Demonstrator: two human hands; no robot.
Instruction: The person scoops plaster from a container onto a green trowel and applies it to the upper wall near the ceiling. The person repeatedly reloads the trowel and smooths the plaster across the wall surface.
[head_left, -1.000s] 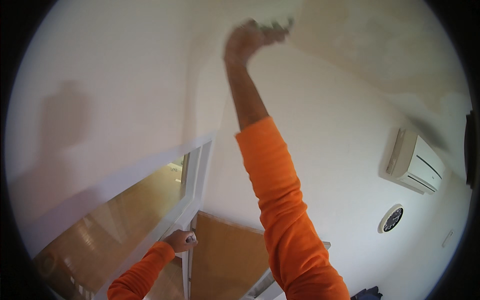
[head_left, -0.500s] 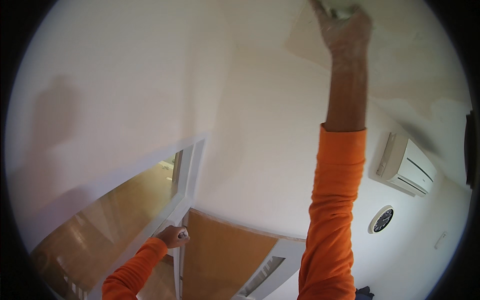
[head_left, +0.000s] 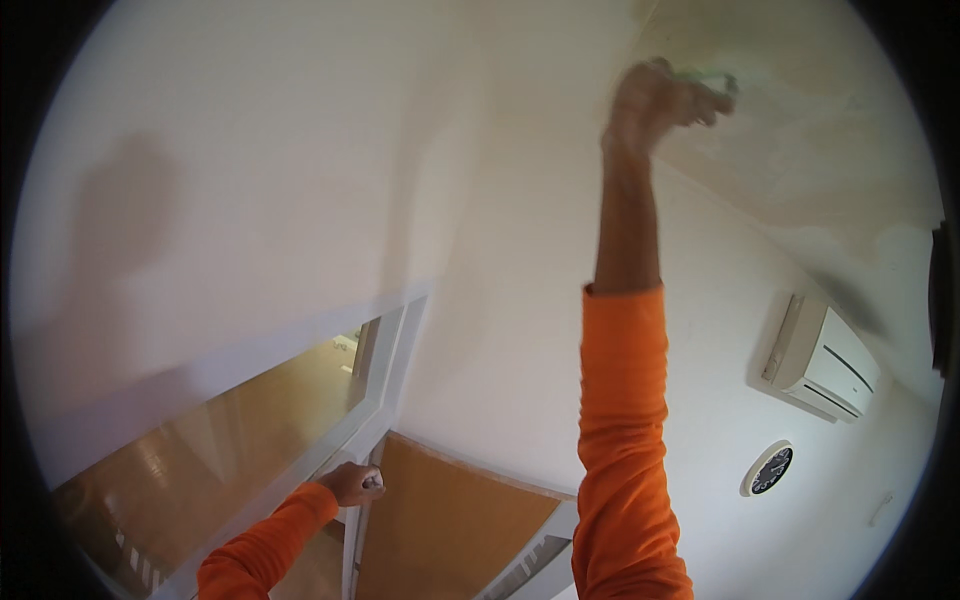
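My right hand (head_left: pixel 660 105) is raised high against the patchy ceiling (head_left: pixel 800 140), its fingers curled round a small pale, green-edged thing (head_left: pixel 712 80). Motion blur hides what kind of thing it is. Beige and white patches show on the ceiling around it. Low on the left, my left hand (head_left: pixel 352 484) is closed in a fist beside the white frame (head_left: pixel 385 385) of a large glass pane. Something small and greyish may be in that fist, but I cannot make it out. Both arms wear orange sleeves.
A white air conditioner (head_left: pixel 825 360) and a round dark-faced clock (head_left: pixel 770 470) hang on the right wall. Below the hands stands a brown panel (head_left: pixel 455 525) with a pale edge. The glass pane (head_left: pixel 230 450) reflects light, and a shadow falls on the left wall (head_left: pixel 250 200).
My right hand has come down and to the left, its wrist now bent to the right, still holding the small thing. My left hand has hardly moved. The view has shifted slightly.
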